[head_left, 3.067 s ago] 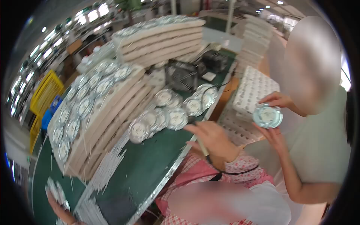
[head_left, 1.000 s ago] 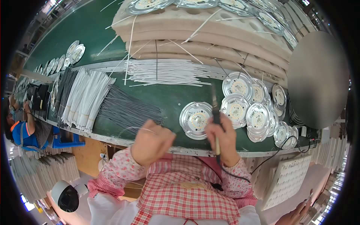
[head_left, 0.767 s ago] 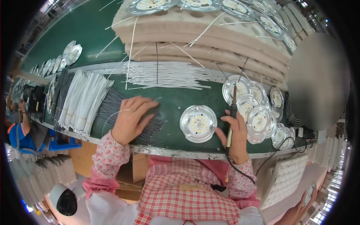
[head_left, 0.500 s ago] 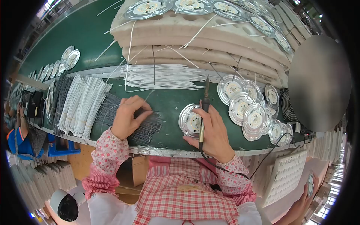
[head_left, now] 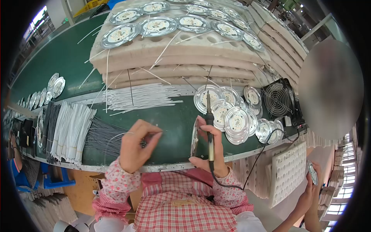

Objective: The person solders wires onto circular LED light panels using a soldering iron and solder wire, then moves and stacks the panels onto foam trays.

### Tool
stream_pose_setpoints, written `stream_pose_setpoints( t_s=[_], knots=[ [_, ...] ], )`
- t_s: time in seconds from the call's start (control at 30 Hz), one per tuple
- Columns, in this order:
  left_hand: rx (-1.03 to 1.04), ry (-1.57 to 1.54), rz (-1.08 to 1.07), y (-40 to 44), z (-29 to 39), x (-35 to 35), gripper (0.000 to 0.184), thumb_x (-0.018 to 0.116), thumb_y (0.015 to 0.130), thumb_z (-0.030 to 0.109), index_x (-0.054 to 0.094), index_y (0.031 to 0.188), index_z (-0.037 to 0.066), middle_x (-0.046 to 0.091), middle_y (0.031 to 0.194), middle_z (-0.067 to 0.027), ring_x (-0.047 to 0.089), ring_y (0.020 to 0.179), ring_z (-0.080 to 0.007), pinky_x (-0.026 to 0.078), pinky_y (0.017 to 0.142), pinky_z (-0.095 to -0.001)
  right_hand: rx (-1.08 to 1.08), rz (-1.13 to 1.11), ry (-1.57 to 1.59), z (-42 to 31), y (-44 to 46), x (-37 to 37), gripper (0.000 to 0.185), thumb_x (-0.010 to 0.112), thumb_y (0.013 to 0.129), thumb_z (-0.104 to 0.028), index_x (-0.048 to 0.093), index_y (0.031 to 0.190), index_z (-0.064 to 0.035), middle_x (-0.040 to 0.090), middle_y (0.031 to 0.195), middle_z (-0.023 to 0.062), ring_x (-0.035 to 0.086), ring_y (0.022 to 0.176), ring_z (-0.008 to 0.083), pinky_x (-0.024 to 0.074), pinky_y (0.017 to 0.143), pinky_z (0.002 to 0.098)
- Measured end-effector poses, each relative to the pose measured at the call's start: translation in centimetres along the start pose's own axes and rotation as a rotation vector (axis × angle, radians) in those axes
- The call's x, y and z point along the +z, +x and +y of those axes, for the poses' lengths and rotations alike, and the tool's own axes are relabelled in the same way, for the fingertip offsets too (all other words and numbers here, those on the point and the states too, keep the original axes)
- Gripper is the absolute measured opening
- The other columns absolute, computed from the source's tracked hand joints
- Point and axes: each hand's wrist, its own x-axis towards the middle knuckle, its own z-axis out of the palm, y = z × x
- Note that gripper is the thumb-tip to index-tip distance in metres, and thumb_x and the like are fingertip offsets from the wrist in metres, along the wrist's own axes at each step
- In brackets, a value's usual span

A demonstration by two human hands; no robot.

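My right hand (head_left: 217, 149) holds a soldering iron (head_left: 210, 145) with its tip pointing up. Its fingers also grip a round metal lamp disc (head_left: 194, 139), tilted on edge above the green bench. To the left, the fingers of my left hand (head_left: 135, 147) are pinched together around a thin silvery wire (head_left: 119, 135) that looks like solder; its end is hard to make out. Behind that hand lie bundled dark wires (head_left: 104, 137) and white wires (head_left: 71, 131). Right of the iron is a pile of similar discs (head_left: 236, 121).
Loose white wires (head_left: 143, 97) lie along the bench's back rail. Stacked foam trays (head_left: 174, 50) carry discs with wires hanging over the front. A fan (head_left: 277, 99) and the iron's cord (head_left: 255, 170) are on the right. Another person's hand (head_left: 307, 193) holds a disc at lower right.
My right hand has lifted the disc from lying flat and tipped it on edge. My left hand has come away from over the dark wires. The head view has shifted.
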Motion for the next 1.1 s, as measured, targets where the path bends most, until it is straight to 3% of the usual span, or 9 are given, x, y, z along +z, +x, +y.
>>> stream_pose_setpoints(
  t_s=[0.03, 0.07, 0.27, 0.37, 0.77, 1.0, 1.1],
  knots=[
    [0.005, -0.059, -0.022, 0.0, 0.3, 1.0, 0.014, 0.072, 0.083, -0.003, 0.071, 0.095, 0.003, 0.062, 0.085, -0.008, 0.062, 0.067, -0.0163, 0.049, 0.061, -0.0273, 0.041, -0.005, 0.108, 0.0, -0.1, 0.2, 0.092, 0.09, 0.072, -0.027, 0.031, 0.14, -0.0055, 0.029, 0.156, 0.0244, 0.035, 0.144, 0.0339, 0.0297, 0.117, 0.0461],
    [0.016, -0.101, -0.049, -0.2, 0.5, 1.9, 0.015, 0.072, 0.083, -0.003, 0.071, 0.096, 0.003, 0.063, 0.086, -0.008, 0.062, 0.067, -0.0163, 0.049, 0.061, -0.0274, 0.003, -0.011, 0.153, 0.0, 0.1, 0.2, 0.086, 0.087, 0.076, -0.018, 0.032, 0.141, -0.0055, 0.031, 0.156, 0.0222, 0.037, 0.143, 0.0314, 0.0349, 0.115, 0.0459],
    [-0.015, -0.2, -0.115, -0.2, 1.1, 4.6, 0.016, 0.074, 0.083, 0.0, 0.071, 0.098, 0.003, 0.063, 0.088, -0.0077, 0.06, 0.065, -0.0158, 0.048, 0.059, -0.0284, 0.177, -0.008, 0.588, 0.3, -0.1, 0.8, 0.092, 0.084, 0.079, -0.042, 0.028, 0.143, -0.005, 0.03, 0.156, 0.0209, 0.037, 0.144, 0.0314, 0.0328, 0.116, 0.0465],
    [-0.04, -0.214, -0.11, -0.1, 1.1, 4.7, 0.017, 0.074, 0.083, 0.0, 0.072, 0.099, 0.003, 0.063, 0.088, -0.0074, 0.059, 0.063, -0.0155, 0.048, 0.059, -0.0285, 0.223, 0.028, 0.621, 0.4, 0.0, 0.9, 0.095, 0.083, 0.078, -0.047, 0.028, 0.143, -0.0053, 0.032, 0.154, 0.0202, 0.036, 0.144, 0.0319, 0.0327, 0.117, 0.0473],
    [-0.04, -0.151, -0.125, -0.2, 1.3, 5.0, 0.02, 0.073, 0.083, -0.003, 0.073, 0.102, 0.003, 0.063, 0.089, -0.0073, 0.06, 0.065, -0.0153, 0.049, 0.06, -0.0275, 0.274, 0.037, 0.665, 1.1, -0.3, 1.2, 0.1, 0.088, 0.074, -0.042, 0.028, 0.144, -0.0043, 0.031, 0.155, 0.0193, 0.036, 0.144, 0.0304, 0.0339, 0.117, 0.0462],
    [-0.124, -0.242, -0.004, -1.7, 0.8, 6.1, 0.022, 0.068, 0.083, -0.009, 0.072, 0.103, 0.001, 0.062, 0.093, -0.007, 0.061, 0.074, -0.0122, 0.048, 0.063, -0.0242, -0.013, 0.145, -0.215, -1.3, 0.4, 1.8, 0.085, 0.095, 0.062, -0.029, 0.052, 0.131, -0.0041, 0.051, 0.142, 0.0243, 0.058, 0.115, 0.0342, 0.0483, 0.096, 0.0396],
    [-0.156, -0.362, 0.035, -2.4, 0.3, 6.7, 0.021, 0.066, 0.085, -0.01, 0.07, 0.103, -0.001, 0.061, 0.097, -0.0064, 0.06, 0.08, -0.0113, 0.048, 0.066, -0.0234, -0.023, 0.144, -0.264, -2.0, 0.3, 2.0, 0.087, 0.095, 0.061, -0.029, 0.051, 0.132, -0.004, 0.05, 0.142, 0.025, 0.058, 0.116, 0.0367, 0.0482, 0.097, 0.0404]
  ],
)
